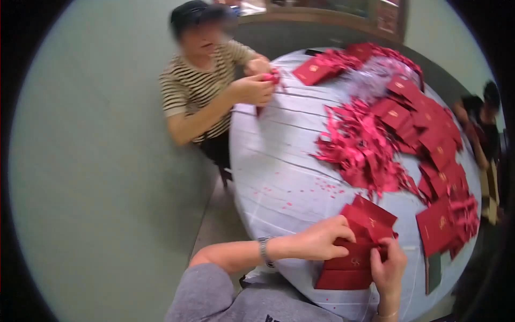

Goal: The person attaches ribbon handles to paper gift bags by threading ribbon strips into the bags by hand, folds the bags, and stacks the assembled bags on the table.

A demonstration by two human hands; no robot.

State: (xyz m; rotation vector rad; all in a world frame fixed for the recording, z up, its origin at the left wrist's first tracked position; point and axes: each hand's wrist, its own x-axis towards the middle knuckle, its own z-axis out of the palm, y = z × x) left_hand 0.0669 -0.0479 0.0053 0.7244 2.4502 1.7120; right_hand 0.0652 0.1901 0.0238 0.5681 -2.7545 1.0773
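In front of me on the table lie red paper gift bags (343, 280), one overlapping another, with a raised flap (378, 212) at the far side. My left hand (324, 239), wearing a metal watch (264, 251), comes in from the left with fingers curled at the upper bag's edge. At the bag's right edge my right hand (390, 265) has its thumb and fingers pinched together on the red paper. Whether a ribbon is also between those fingertips is too small to tell.
A heap of pink-red ribbons (362, 145) lies mid-table. Stacked red bags (437, 145) line the right side, with a dark flat phone-like object (433, 273) near the edge. Clear plastic (378, 75) lies farther back. A co-worker in stripes (206, 80) handles ribbon across the table; another person (483, 123) is at right.
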